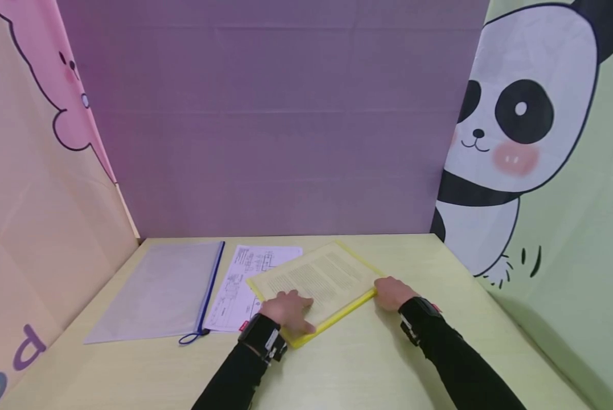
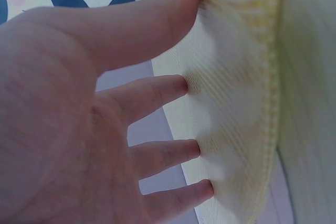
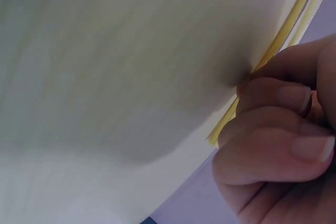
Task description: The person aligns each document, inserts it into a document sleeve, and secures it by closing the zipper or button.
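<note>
The left hand rests spread fingertips on the yellow folder, whose corner the right hand pinches; positioning it seems underway (shifting it likely calls for both hands together). Its left side overlaps a printed sheet.

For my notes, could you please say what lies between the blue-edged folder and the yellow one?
In the head view, a printed white sheet lies there, partly hidden by the yellow folder.
</note>
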Demonstrator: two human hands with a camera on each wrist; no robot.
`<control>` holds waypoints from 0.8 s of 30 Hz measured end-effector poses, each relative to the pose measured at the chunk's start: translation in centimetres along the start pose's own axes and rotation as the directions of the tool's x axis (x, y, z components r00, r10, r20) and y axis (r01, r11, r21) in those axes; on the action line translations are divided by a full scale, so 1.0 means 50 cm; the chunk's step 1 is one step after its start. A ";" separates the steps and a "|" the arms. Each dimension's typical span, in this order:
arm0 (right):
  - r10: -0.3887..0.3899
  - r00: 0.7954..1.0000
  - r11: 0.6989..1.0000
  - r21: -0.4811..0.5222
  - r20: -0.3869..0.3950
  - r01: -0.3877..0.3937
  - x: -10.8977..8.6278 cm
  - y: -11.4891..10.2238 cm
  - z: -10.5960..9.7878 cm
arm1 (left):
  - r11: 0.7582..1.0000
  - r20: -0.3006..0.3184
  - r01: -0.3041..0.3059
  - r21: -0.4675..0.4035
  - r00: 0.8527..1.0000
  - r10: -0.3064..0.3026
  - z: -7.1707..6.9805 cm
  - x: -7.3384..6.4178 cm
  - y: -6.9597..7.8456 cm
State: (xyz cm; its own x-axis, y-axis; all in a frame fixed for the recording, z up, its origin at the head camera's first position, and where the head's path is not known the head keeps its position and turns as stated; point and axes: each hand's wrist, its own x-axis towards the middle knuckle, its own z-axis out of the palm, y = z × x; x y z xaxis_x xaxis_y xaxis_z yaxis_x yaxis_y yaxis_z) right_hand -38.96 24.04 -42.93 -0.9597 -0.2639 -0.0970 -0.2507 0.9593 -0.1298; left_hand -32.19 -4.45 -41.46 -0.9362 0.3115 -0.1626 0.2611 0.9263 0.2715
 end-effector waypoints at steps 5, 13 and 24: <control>-0.005 1.000 1.000 0.016 0.009 0.005 -0.001 -0.010 -0.006 | 1.000 -0.006 -0.001 0.005 1.000 0.001 0.000 0.003 -0.002; 0.013 1.000 1.000 0.012 0.014 -0.013 -0.005 -0.009 -0.005 | 1.000 0.001 0.002 0.003 1.000 -0.002 0.001 0.005 0.000; -0.031 1.000 0.999 -0.011 -0.004 0.031 -0.011 -0.024 0.003 | 1.000 0.011 0.021 0.004 1.000 -0.021 0.003 0.005 0.003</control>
State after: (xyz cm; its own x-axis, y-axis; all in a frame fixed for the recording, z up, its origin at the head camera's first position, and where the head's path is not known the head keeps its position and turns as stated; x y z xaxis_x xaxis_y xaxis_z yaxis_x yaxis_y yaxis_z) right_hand -38.13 23.03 -42.88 -0.9520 -0.2930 -0.0888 -0.2816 0.9518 -0.1216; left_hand -32.34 -4.19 -41.58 -0.9389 0.2941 -0.1789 0.2421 0.9336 0.2642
